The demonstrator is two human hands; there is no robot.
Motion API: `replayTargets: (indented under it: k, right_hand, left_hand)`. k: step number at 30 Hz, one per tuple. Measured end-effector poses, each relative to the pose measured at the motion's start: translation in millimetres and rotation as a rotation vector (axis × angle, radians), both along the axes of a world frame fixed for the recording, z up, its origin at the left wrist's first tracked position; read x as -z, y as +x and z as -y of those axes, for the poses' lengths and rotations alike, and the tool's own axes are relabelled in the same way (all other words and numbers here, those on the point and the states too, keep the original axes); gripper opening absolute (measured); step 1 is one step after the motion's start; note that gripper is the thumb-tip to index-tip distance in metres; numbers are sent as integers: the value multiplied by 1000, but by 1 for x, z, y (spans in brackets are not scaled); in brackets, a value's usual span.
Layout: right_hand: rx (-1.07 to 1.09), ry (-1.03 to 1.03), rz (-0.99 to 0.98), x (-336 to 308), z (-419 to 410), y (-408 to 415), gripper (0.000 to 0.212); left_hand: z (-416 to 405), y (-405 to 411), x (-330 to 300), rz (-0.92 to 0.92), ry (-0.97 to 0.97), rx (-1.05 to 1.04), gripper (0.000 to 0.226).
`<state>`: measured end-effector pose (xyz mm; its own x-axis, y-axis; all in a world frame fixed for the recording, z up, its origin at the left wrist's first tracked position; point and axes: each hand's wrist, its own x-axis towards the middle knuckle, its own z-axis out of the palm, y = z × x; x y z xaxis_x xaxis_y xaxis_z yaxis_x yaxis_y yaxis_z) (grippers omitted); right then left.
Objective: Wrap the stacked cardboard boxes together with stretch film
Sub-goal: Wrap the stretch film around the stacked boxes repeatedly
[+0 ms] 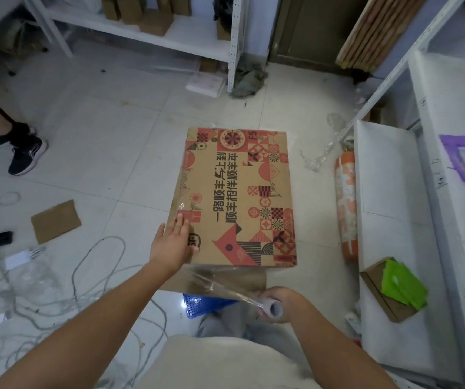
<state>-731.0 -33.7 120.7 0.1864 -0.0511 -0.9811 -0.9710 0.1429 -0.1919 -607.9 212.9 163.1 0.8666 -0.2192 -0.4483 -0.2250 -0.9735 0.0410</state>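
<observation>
The stacked cardboard boxes (237, 197) are seen from above on the tiled floor (107, 153), the printed top box uppermost and a plain brown box edge showing below its near side; a blue perforated crate (200, 303) appears beneath the stack. A sheet of stretch film (211, 282) is drawn from the near left corner of the stack to the film roll (270, 308). The roll is gripped by the right hand (280, 303), fingers curled round it, just in front of the stack. The left hand (173, 242) is laid flat on the top box's near left corner, fingers spread and straight, and the film's start appears to be pinned there.

The step in hand is judged to be an early pass of the wrap. Next, the roll should be carried round the stack's right side under steady tension while the corner is held down.

Loose cables (65, 279), a cardboard scrap (55, 221) and another person's shoes (20, 148) lie to the left; white shelving (433, 209) stands to the right.
</observation>
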Motion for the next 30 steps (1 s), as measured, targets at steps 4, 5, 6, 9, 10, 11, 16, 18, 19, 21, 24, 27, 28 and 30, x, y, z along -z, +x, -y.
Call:
replayTargets:
  k: [4,5,6,9,10,11,16,18,19,21,24,27,28,30]
  right_hand:
    - [640,140,-9,-1,28,-16,8]
    - [664,177,-37,2,32,-16,9]
    - [682,204,-86,4,33,-16,14]
    - [762,285,-102,10,33,-19,23]
    - [793,269,-67,10,33,-18,19]
    - [820,248,-15,13,34,-18,16]
    - [1009,338,-131,13,40,-22,27]
    - [1126,399,-161,7,43,-21,37]
    - [1160,426,-162,5,44,-21,40]
    - [1196,437,-179,3,47,-19,52]
    - [1129,417,-215,1,54,-10,65]
    - [952,406,-269,1,62,-4,52]
    - [876,412,-287,3,64,-3,47]
    - [713,405,-299,5,67,-5,39]
  left_hand:
    - [7,-2,1,5,-38,-2,77]
    - [8,-2,1,7,-44,-6,77]
    - [7,-2,1,8,-47,-10,78]
    - [4,-1,0,10,-53,-16,78]
    - [3,-1,0,13,-55,-16,78]
    - [3,-2,0,17,-60,-16,77]
    - [10,-3,-5,31,-88,-17,70]
    - [10,-2,-7,23,-90,-25,75]
    - [9,-3,-7,16,-92,-31,78]
    - [10,-3,-8,9,-92,-37,79]
    - [13,-5,-9,-16,-93,-61,76]
    - [16,-6,-9,-28,-65,-80,73]
    - [16,-6,-8,-28,-59,-83,73]
    - [17,-7,-7,-30,-61,-98,72]
